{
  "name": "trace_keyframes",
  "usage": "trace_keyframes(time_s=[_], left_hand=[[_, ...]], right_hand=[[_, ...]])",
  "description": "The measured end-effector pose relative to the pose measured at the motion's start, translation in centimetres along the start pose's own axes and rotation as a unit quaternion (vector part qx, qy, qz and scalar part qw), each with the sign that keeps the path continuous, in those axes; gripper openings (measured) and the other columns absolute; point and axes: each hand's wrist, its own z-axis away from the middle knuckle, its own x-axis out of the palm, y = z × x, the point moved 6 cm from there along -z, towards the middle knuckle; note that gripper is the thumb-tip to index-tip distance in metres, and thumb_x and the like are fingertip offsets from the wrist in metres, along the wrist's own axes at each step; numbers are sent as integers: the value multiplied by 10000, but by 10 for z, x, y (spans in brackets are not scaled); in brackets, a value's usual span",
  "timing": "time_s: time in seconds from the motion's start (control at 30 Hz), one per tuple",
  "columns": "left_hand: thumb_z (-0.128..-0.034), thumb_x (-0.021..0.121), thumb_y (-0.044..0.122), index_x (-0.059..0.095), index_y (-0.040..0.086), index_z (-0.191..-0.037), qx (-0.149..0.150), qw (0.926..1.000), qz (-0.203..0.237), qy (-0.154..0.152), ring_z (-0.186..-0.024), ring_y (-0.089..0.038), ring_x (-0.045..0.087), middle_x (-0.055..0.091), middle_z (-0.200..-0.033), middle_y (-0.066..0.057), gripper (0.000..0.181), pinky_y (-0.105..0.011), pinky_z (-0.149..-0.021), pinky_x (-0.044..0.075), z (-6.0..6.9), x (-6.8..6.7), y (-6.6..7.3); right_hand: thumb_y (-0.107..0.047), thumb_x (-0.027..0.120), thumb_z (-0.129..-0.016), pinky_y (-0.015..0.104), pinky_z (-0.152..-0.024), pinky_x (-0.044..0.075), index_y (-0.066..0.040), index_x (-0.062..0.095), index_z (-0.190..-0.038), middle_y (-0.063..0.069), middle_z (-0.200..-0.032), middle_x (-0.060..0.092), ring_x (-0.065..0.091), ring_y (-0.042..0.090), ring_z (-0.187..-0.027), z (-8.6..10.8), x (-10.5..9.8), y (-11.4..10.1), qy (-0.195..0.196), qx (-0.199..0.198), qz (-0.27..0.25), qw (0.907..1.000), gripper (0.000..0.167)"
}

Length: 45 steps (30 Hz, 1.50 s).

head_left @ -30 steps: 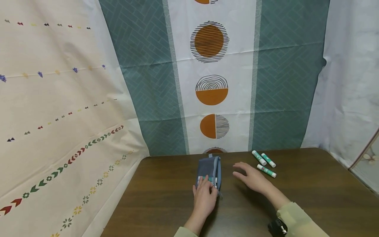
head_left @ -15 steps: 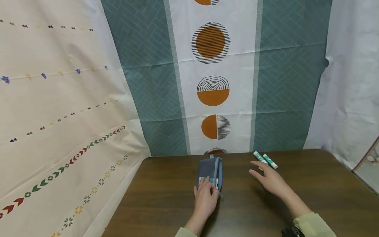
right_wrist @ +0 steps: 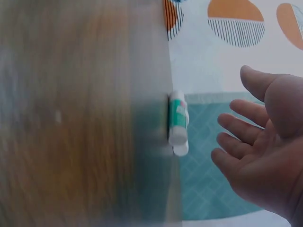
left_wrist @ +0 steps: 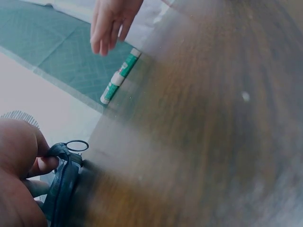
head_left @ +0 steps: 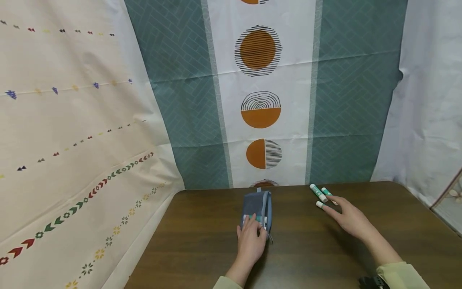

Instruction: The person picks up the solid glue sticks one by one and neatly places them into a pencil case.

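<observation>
A blue-grey zippered pouch [head_left: 252, 204] lies on the table, its zipped side gaping. My left hand [head_left: 250, 243] holds it; in the left wrist view thumb and fingers pinch the edge of the pouch [left_wrist: 66, 184] by the zipper ring. Something green and white [head_left: 259, 218] shows at the pouch, partly behind the fingers. My right hand [head_left: 348, 220] hovers over green-and-white glue sticks [head_left: 318, 193] at the back right, hiding most of the nearest one [head_left: 319, 204]. In the right wrist view, its relaxed fingers stand apart from the glue sticks [right_wrist: 177, 118].
The brown wooden table [head_left: 202, 233] ends at a patterned cloth backdrop [head_left: 270, 120] just behind the pouch and glue sticks. A cream cloth [head_left: 90, 140] hangs along the left side. A white cloth [head_left: 426, 120] hangs at the right.
My right hand has moved right, away from the pouch, to above the glue sticks, covering part of them. The left hand stays at the pouch.
</observation>
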Motion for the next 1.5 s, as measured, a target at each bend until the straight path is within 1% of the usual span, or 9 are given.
trace_keyframes(time_s=[0.1,0.2,0.43,0.53,0.63,0.8,0.97,1.33,1.5], left_hand=[[-972,634,68,562,180,-771,16,10000,25,-8,-1547,-478,448,620,-1551,-218,242,-875,-1166,201,2,-1,1],[-975,635,58,553,179,-771,29,10000,32,8,-1548,-475,446,623,-1549,-215,251,-874,-1167,200,2,-2,2],[-978,639,60,554,177,-778,-22,10000,21,-35,-1553,-469,441,618,-1556,-212,246,-869,-1174,196,3,0,0],[-975,638,61,555,177,-780,-35,10000,43,-41,-1555,-468,439,618,-1556,-211,242,-868,-1176,192,3,0,1],[-973,640,63,557,176,-779,-38,10000,57,-41,-1556,-468,438,617,-1557,-212,240,-867,-1177,192,4,-1,1],[-973,642,62,550,177,-774,-18,10000,78,-34,-1556,-470,437,619,-1556,-209,248,-865,-1179,192,3,-1,2],[-975,640,70,548,183,-777,-36,10000,79,-31,-1555,-470,439,621,-1557,-202,246,-862,-1180,195,2,0,-1],[-973,639,79,562,191,-779,-12,10000,70,-26,-1558,-464,437,614,-1565,-203,237,-867,-1176,193,2,1,-2],[-976,638,76,565,185,-780,-4,9999,95,-32,-1558,-463,436,612,-1566,-204,236,-869,-1176,188,3,1,-1]], right_hand=[[-486,604,-1122,787,-1033,447,98,439,-1597,415,-1599,440,471,648,-1414,1,-4,8,-59,25,59,10000,770],[-474,595,-1129,789,-1049,431,103,433,-1594,418,-1598,432,446,654,-1426,1,-6,14,-96,0,109,9999,759],[-370,638,-1123,771,-1042,444,130,485,-1536,436,-1535,483,480,651,-1391,3,-11,26,8,-172,334,9993,667],[-370,635,-1125,775,-1040,443,141,480,-1537,447,-1533,479,472,662,-1389,4,-11,33,-49,-110,376,9992,675],[-397,616,-1131,789,-1016,450,153,467,-1542,464,-1543,456,460,687,-1381,5,-11,40,-223,-17,363,9991,703],[-455,591,-1131,779,-993,473,152,463,-1546,476,-1547,447,464,700,-1371,6,-8,50,-586,74,358,9976,747],[-446,577,-1139,774,-1004,470,155,462,-1543,482,-1545,443,457,701,-1377,5,-7,53,-741,84,362,9966,734],[-443,604,-1127,769,-1010,471,178,520,-1474,489,-1506,470,471,700,-1354,3,-6,56,-754,128,417,9962,716],[-423,638,-1112,766,-1007,471,171,551,-1450,482,-1487,492,480,696,-1345,3,-4,58,-653,87,473,9967,689]])
